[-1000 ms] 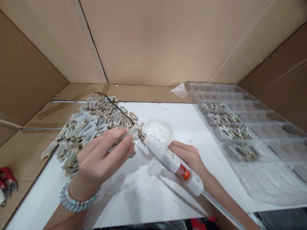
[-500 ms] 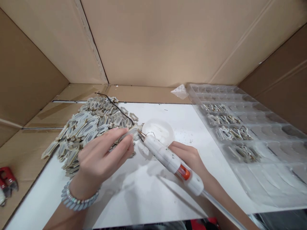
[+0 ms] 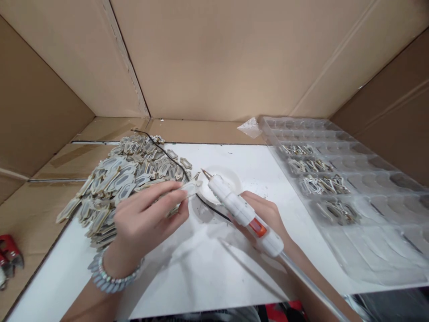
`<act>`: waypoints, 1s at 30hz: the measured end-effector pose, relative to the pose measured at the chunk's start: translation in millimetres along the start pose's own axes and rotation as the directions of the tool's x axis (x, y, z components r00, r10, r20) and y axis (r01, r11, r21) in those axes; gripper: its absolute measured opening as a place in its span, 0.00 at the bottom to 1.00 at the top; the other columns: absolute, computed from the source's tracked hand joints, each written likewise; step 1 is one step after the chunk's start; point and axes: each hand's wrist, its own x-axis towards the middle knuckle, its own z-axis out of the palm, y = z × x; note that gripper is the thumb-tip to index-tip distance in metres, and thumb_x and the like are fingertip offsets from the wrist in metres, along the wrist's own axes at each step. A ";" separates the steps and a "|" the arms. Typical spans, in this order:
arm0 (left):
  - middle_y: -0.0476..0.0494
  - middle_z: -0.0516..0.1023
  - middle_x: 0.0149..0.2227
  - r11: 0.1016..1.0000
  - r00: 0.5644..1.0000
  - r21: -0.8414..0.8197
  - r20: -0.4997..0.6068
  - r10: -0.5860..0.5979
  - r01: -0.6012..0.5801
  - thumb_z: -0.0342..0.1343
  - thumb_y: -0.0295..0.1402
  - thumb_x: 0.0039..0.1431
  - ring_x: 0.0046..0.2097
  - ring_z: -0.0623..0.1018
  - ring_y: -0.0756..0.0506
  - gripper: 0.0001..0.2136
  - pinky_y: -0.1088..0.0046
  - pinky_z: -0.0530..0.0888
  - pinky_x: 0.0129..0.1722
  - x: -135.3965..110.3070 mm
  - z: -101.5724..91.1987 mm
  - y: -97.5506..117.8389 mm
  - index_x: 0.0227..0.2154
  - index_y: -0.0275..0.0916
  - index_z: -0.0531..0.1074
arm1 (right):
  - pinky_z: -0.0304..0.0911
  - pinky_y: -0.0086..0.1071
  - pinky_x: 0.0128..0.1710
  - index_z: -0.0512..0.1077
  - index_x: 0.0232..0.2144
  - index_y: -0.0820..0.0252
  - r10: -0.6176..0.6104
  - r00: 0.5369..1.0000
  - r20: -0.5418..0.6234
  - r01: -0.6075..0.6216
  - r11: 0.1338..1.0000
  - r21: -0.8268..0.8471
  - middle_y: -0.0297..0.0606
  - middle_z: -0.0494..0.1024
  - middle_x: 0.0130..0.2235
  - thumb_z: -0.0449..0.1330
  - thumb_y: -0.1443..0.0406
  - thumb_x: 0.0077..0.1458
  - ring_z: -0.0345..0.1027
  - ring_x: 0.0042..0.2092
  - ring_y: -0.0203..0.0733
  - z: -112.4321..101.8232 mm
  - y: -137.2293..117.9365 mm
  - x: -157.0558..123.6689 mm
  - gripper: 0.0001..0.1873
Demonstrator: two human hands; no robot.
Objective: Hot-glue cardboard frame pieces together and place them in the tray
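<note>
Between the fingertips of my left hand is a small pale flat frame-shaped piece. My right hand is wrapped round a white glue gun with an orange part near its rear and a clear glue stick running out of its back. The gun's metal tip points up and left, a little apart from the piece. Below the tip sits a round white dish. A large pile of similar grey-beige pieces lies beside my left hand.
At the right, a clear compartment tray has pieces in several cells. A black cord crosses from the pile toward the gun. Red-handled snips lie at far left. Cardboard walls surround the white table.
The glue gun's tip has lifted off the pale piece and moved slightly up and right. More of the cord now shows below the dish. My left hand has shifted slightly, still pinching the piece.
</note>
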 end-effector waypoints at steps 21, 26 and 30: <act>0.50 0.83 0.33 -0.261 0.507 -0.675 0.708 -0.492 0.690 0.70 0.33 0.50 0.35 0.82 0.51 0.13 0.81 0.78 0.35 -3.1 22.0 47.9 0.37 0.43 0.73 | 0.68 0.32 0.26 0.75 0.41 0.56 0.275 0.935 0.223 -0.345 0.850 0.398 0.32 0.71 0.25 0.64 0.50 0.54 0.67 0.28 0.39 -8.6 -6.0 -0.7 0.19; 0.43 0.82 0.31 -0.819 0.195 -0.061 0.979 0.063 0.571 0.63 0.46 0.56 0.32 0.82 0.48 0.17 0.76 0.80 0.34 -2.1 25.1 46.2 0.36 0.36 0.75 | 0.71 0.32 0.30 0.75 0.39 0.54 0.144 0.965 0.219 -0.242 0.810 0.534 0.35 0.77 0.33 0.65 0.50 0.55 0.72 0.32 0.38 -8.0 -4.9 -2.0 0.17; 0.40 0.82 0.31 -0.851 0.182 0.125 0.951 0.249 0.510 0.65 0.41 0.54 0.29 0.82 0.48 0.20 0.76 0.80 0.35 -9.8 26.4 48.8 0.46 0.33 0.74 | 0.69 0.30 0.27 0.75 0.37 0.55 0.130 0.960 0.249 -0.238 0.848 0.473 0.33 0.74 0.29 0.64 0.50 0.56 0.69 0.29 0.37 -5.3 -5.8 -4.7 0.16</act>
